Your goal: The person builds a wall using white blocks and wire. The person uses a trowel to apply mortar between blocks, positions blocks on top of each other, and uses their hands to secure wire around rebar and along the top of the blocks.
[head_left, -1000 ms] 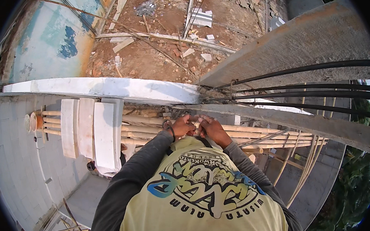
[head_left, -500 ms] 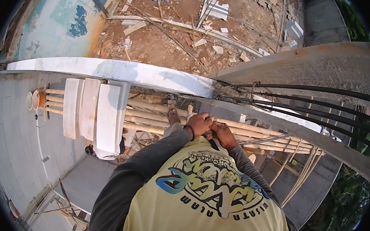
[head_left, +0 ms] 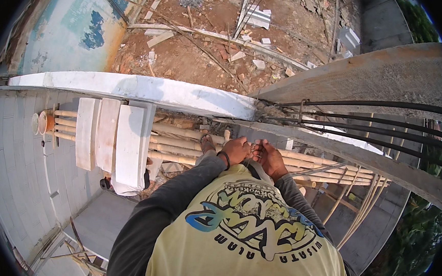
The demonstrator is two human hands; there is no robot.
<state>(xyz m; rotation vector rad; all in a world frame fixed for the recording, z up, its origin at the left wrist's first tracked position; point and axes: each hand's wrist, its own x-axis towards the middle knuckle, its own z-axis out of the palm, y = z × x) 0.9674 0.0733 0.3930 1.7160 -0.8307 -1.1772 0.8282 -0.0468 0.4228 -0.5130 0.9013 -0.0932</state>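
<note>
My left hand (head_left: 236,150) and my right hand (head_left: 271,161) meet in front of my waist, over the bamboo poles. The left one is closed, back of the hand up, with a dark band on its wrist. My right hand is turned so that part of its palm and the raised thumb show, its fingers curled toward the left fingertips. Something thin and dark, perhaps a bit of wire, appears between the fingertips; it is too small to make out.
Bamboo poles (head_left: 172,141) form a scaffold at my feet. White blocks (head_left: 129,131) are stacked on it at left. A white-topped wall (head_left: 140,87) and a concrete beam (head_left: 370,76) run ahead. Steel bars (head_left: 374,130) stick out at right. Rubble covers the ground (head_left: 205,52) beyond. Another person is partly visible below the blocks.
My right hand has turned and opened somewhat, showing its palm and thumb. My left hand stays nearly in place. The view has shifted slightly.
</note>
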